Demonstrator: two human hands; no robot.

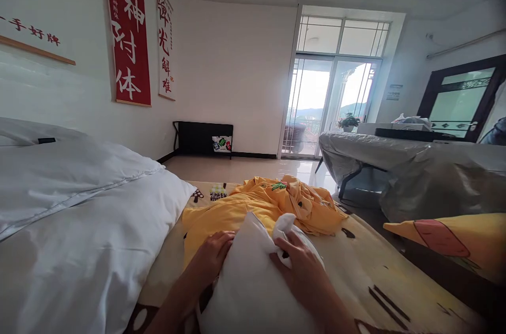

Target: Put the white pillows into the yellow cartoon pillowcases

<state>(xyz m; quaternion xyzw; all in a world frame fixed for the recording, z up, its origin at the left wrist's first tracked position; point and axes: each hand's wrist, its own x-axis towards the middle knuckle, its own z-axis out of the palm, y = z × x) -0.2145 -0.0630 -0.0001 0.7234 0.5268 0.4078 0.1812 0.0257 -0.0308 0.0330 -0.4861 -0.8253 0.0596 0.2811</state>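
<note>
A white pillow lies on the bed in front of me. My left hand rests on its left edge, fingers curled against the fabric. My right hand pinches a bunched corner of the white pillow near its top. Just beyond the pillow lies a crumpled yellow pillowcase with a small green print, spread over the patterned bedsheet.
A large white duvet fills the left side of the bed. A yellow cushion with a carrot print lies at the right. A table under a grey cover stands beyond, with a glass balcony door behind.
</note>
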